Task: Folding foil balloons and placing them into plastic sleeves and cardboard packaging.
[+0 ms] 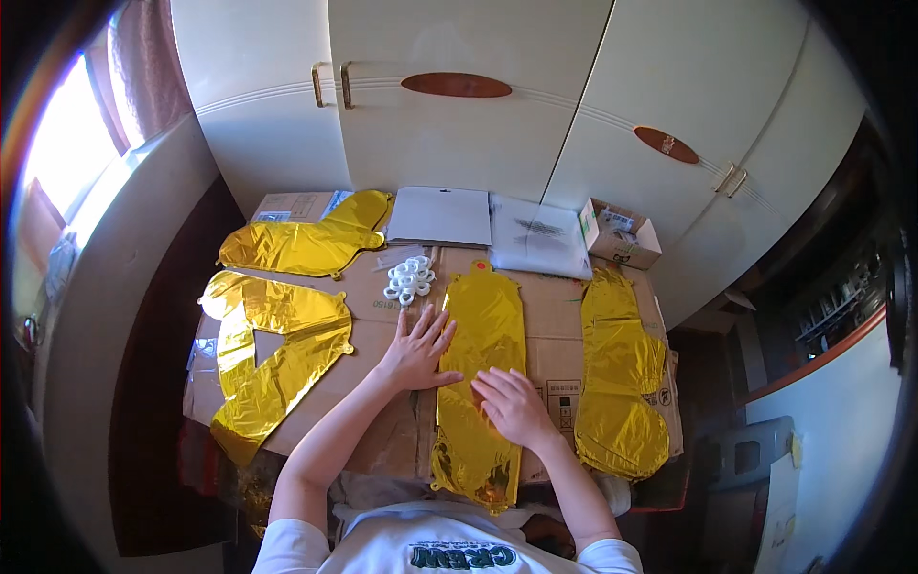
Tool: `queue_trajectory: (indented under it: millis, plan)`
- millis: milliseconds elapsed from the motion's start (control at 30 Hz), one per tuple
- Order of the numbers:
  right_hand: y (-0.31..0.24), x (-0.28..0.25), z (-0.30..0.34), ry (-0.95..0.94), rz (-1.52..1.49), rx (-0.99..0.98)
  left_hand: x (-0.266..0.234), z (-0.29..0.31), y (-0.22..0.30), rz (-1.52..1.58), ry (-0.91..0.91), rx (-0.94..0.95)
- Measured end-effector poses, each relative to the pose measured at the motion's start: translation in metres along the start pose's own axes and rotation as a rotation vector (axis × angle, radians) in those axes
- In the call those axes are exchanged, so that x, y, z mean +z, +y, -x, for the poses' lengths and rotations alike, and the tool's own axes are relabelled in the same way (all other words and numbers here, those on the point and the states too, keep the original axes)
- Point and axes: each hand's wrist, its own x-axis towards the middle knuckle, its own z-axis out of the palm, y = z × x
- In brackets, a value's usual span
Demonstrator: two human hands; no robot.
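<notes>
A long gold foil balloon (483, 325), uninflated and flat, lies upright in front of me on a cardboard-covered table. My left hand (418, 352) rests at its left edge with the fingers spread, partly on the cardboard. Across the foil's middle lies my right hand (513, 407), fingers extended and slightly bent, with nothing visible in them. Just beyond my left fingertips sits a small heap of white rings (409, 279), perhaps tape or ribbon rolls.
More flat gold foil balloons lie around: one at the left (277, 330), one at the far left (306, 239), one at the right (622, 383). A grey-white flat stack (440, 218), clear plastic bags (540, 234) and a small open box (622, 234) line the back, before white cabinets (459, 43).
</notes>
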Motion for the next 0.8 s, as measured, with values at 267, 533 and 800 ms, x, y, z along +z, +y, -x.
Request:
queue_trajectory:
  millis: [267, 533, 800]
  plan:
    - [0.0051, 0.0092, 0.0029, 0.007, 0.003, 0.022, -0.0047, -0.0012, 0.0012, 0.007, -0.025, 0.003]
    - [-0.0008, 0.0024, -0.0003, -0.026, 0.038, -0.023, -0.0037, -0.0006, -0.0002, 0.006, -0.031, -0.002]
    - [0.0003, 0.0049, 0.001, -0.057, 0.021, -0.034, -0.0057, -0.0015, -0.006, 0.011, -0.029, -0.018]
